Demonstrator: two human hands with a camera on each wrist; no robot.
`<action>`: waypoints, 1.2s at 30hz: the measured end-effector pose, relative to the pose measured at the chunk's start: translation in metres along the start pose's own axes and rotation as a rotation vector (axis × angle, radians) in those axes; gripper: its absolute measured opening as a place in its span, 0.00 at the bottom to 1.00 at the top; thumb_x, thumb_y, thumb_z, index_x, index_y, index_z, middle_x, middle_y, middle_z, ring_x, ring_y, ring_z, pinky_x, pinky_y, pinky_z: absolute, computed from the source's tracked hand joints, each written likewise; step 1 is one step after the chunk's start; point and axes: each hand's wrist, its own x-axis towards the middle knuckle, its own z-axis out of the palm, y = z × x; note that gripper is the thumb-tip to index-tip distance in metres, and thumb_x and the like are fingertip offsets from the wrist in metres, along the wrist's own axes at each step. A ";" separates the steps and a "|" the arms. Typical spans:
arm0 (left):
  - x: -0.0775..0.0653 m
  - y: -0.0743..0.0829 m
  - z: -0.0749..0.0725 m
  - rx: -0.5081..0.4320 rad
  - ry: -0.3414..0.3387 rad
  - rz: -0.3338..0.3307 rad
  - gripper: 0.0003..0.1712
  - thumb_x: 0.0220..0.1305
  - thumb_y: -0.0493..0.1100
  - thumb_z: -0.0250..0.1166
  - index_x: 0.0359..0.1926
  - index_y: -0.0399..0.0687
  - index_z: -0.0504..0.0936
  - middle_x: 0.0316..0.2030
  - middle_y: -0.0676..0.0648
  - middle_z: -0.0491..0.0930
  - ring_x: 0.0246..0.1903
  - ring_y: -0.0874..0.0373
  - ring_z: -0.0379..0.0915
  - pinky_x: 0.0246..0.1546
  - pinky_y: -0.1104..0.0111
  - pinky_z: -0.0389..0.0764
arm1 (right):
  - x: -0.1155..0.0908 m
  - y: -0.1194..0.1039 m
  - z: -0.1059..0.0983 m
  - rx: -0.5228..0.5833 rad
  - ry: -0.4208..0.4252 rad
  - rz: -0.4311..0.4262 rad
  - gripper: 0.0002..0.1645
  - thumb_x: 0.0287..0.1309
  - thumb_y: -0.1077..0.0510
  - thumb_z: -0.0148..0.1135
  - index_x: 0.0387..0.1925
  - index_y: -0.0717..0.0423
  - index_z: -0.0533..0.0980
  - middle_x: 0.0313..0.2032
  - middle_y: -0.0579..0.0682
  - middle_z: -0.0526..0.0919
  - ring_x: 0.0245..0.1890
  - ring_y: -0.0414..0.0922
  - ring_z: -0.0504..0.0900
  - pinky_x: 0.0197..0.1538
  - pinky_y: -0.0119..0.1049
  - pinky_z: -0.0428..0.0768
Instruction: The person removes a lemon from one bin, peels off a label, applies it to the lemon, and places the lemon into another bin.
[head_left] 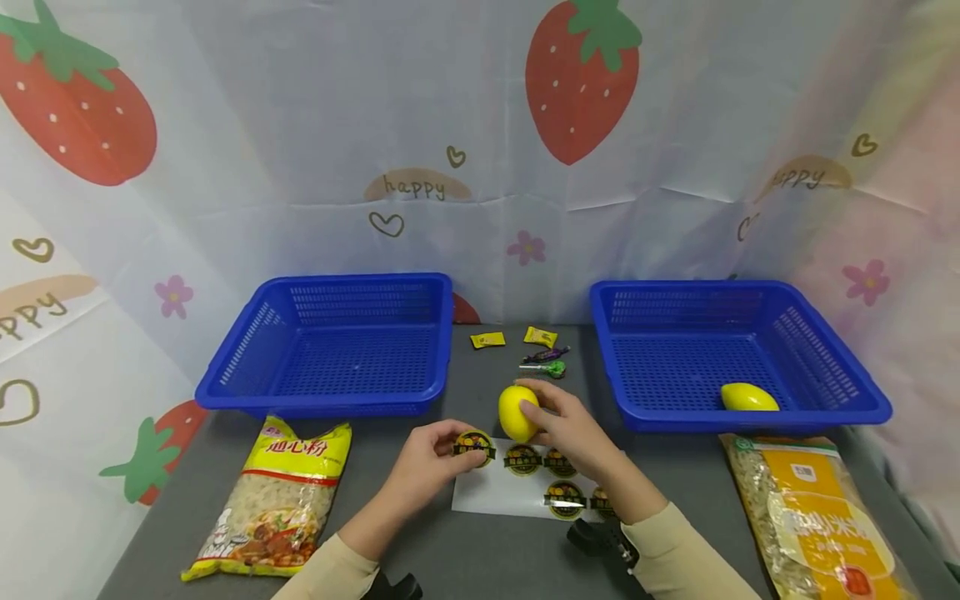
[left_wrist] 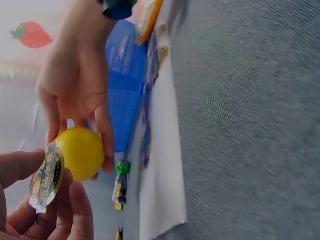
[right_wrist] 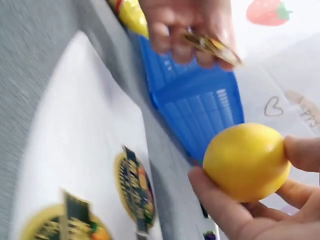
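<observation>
My right hand (head_left: 558,421) grips a yellow lemon (head_left: 517,413) between thumb and fingers, above the sticker sheet. My left hand (head_left: 431,462) pinches a round black-and-gold sticker (head_left: 474,449) by its edge. In the left wrist view the sticker (left_wrist: 47,177) overlaps the lemon (left_wrist: 81,153); in the right wrist view a gap shows between the lemon (right_wrist: 246,162) and the sticker (right_wrist: 212,48). Under the hands lies the white sticker sheet (head_left: 495,492), with several more round stickers on it, partly hidden by my right forearm.
A blue basket (head_left: 322,404) stands at the back left, another blue basket (head_left: 750,418) at the right with a lemon (head_left: 748,397) inside. Wrapped candies (head_left: 540,337) and a green lollipop (head_left: 555,369) lie between them. A pasta bag (head_left: 273,500) and a grain bag (head_left: 817,517) flank the hands.
</observation>
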 end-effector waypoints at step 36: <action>0.008 0.011 0.021 -0.148 0.004 0.006 0.17 0.62 0.38 0.72 0.48 0.33 0.80 0.37 0.41 0.85 0.30 0.59 0.81 0.36 0.68 0.84 | -0.036 0.001 0.022 0.092 -0.011 -0.010 0.39 0.64 0.49 0.69 0.71 0.52 0.65 0.65 0.61 0.73 0.55 0.53 0.83 0.47 0.39 0.86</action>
